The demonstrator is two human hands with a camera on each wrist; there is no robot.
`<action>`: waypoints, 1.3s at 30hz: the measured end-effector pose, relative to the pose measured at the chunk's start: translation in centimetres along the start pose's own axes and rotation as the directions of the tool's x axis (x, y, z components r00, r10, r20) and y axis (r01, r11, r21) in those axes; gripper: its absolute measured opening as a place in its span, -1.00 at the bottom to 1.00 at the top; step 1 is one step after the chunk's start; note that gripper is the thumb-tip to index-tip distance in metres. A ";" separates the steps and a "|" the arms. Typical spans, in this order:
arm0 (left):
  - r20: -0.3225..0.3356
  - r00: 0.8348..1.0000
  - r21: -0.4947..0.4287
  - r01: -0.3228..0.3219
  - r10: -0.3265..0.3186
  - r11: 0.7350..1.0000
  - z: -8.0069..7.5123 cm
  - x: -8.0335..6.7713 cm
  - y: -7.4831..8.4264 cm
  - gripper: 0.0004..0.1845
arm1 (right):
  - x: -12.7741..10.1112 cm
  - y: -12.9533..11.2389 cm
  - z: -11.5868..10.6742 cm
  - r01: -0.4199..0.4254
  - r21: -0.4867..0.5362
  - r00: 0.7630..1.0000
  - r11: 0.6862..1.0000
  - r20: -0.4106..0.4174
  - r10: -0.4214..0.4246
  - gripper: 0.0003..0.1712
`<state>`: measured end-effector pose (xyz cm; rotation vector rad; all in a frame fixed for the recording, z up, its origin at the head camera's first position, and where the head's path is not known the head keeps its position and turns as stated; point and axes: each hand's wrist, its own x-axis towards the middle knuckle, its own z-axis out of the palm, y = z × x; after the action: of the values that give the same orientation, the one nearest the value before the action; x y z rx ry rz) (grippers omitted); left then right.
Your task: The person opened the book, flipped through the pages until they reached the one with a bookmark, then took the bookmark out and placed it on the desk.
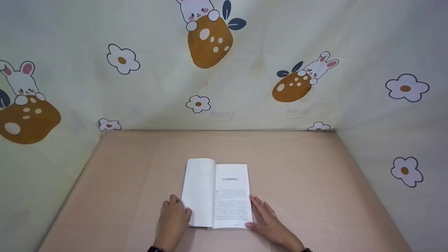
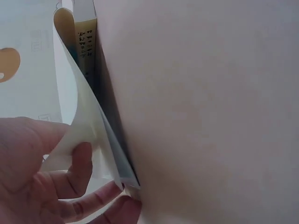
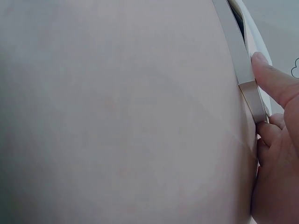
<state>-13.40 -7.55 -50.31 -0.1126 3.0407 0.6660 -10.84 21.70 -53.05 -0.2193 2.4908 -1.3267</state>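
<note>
The left hand [image 1: 174, 217] is pinching the book's [image 1: 217, 196] floppy cover in a narrow grip; the right hand [image 1: 268, 221] is steadying its edge with straight fingers. It looks light and bendy.

We cannot read the print on the book [image 1: 224, 196], too small; both wrists are cut off at the bottom edge.

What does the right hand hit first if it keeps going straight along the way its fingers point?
The right hand already touches the right edge of the open white paperback book; its fingers point up and left, so it would likely meet the printed right page first. Depth is hard to judge.
</note>
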 end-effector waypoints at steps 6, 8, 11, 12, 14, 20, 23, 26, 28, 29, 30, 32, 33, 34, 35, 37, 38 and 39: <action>-0.022 0.999 0.058 -0.028 0.029 0.998 0.2 0.1 0.0 -0.59 | 0.0 -0.1 0.0 0.010 0.000 1.000 1.000 0.002 -0.010 -0.08; -0.019 0.999 0.062 -0.028 0.029 0.998 0.2 0.1 0.0 -0.57 | 0.0 0.0 0.0 0.013 -0.004 1.000 1.000 0.002 -0.013 -0.07; -0.027 0.999 0.086 -0.033 0.035 0.996 0.3 0.2 0.1 -0.55 | 0.1 0.1 0.1 0.023 -0.008 1.000 1.000 0.003 -0.023 -0.07; -0.032 0.999 0.101 -0.035 0.038 0.994 0.2 0.3 0.1 -0.52 | 0.1 0.2 0.1 0.032 -0.010 0.999 0.999 0.005 -0.032 -0.07; -0.052 0.998 0.124 -0.037 0.043 0.992 0.2 0.3 0.3 -0.48 | 0.1 0.3 0.1 0.043 -0.009 0.999 0.999 0.009 -0.043 -0.07; -0.083 0.987 0.127 -0.128 0.139 0.984 0.3 0.1 1.1 -0.36 | 0.0 0.3 0.1 0.058 0.005 0.998 0.998 0.015 -0.058 -0.09; -0.036 0.971 0.141 -0.227 0.235 0.964 0.7 -0.1 1.6 -0.24 | 0.1 0.2 0.1 0.055 -0.006 0.998 0.998 0.008 -0.055 -0.09; 0.007 0.940 0.156 -0.339 0.342 0.928 1.0 -0.3 2.3 -0.19 | 0.3 0.3 0.3 0.030 -0.015 1.000 0.999 0.003 -0.030 -0.08; 0.032 0.917 0.162 -0.398 0.399 0.903 1.2 -0.4 2.7 -0.18 | 0.3 0.3 0.4 0.019 -0.020 1.000 1.000 -0.001 -0.019 -0.08; 0.046 0.907 0.161 -0.420 0.419 0.893 1.3 -0.4 2.9 -0.20 | 0.3 0.3 0.4 0.020 -0.019 1.000 1.000 -0.003 -0.020 -0.08; 0.061 0.899 0.163 -0.437 0.433 0.884 1.3 -0.5 3.1 -0.21 | 0.3 0.4 0.4 0.025 -0.020 1.000 0.999 -0.003 -0.025 -0.08; 0.091 0.890 0.167 -0.457 0.448 0.874 1.4 -0.6 3.6 -0.23 | 0.2 0.4 0.4 0.041 -0.020 0.999 0.999 -0.005 -0.041 -0.08; 0.106 0.886 0.169 -0.463 0.451 0.870 1.4 -0.7 3.8 -0.24 | 0.2 0.4 0.3 0.050 -0.020 0.999 0.999 -0.006 -0.050 -0.08; 0.121 0.883 0.171 -0.469 0.454 0.866 1.5 -0.8 3.9 -0.25 | 0.1 0.5 0.3 0.056 -0.018 0.998 0.998 -0.007 -0.056 -0.09; 0.131 0.880 0.167 -0.474 0.457 0.865 1.5 -0.9 4.0 -0.27 | 0.1 0.4 0.2 0.056 -0.015 0.998 0.998 -0.007 -0.056 -0.09; 0.139 0.874 0.159 -0.484 0.465 0.861 1.6 -1.2 4.2 -0.29 | 0.0 0.4 0.1 0.060 -0.011 0.998 0.998 -0.006 -0.060 -0.09; 0.143 0.872 0.157 -0.487 0.468 0.859 1.6 -1.3 4.2 -0.30 | 0.0 0.4 0.1 0.058 -0.012 0.998 0.998 -0.008 -0.058 -0.09; 0.145 0.869 0.160 -0.492 0.472 0.856 1.7 -1.5 4.3 -0.31 | 0.0 0.4 0.0 0.056 -0.013 0.998 0.998 -0.010 -0.056 -0.09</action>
<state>-12.26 -2.90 -49.98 0.6916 3.0184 0.3649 -10.83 21.91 -53.42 -0.2874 2.5197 -1.3375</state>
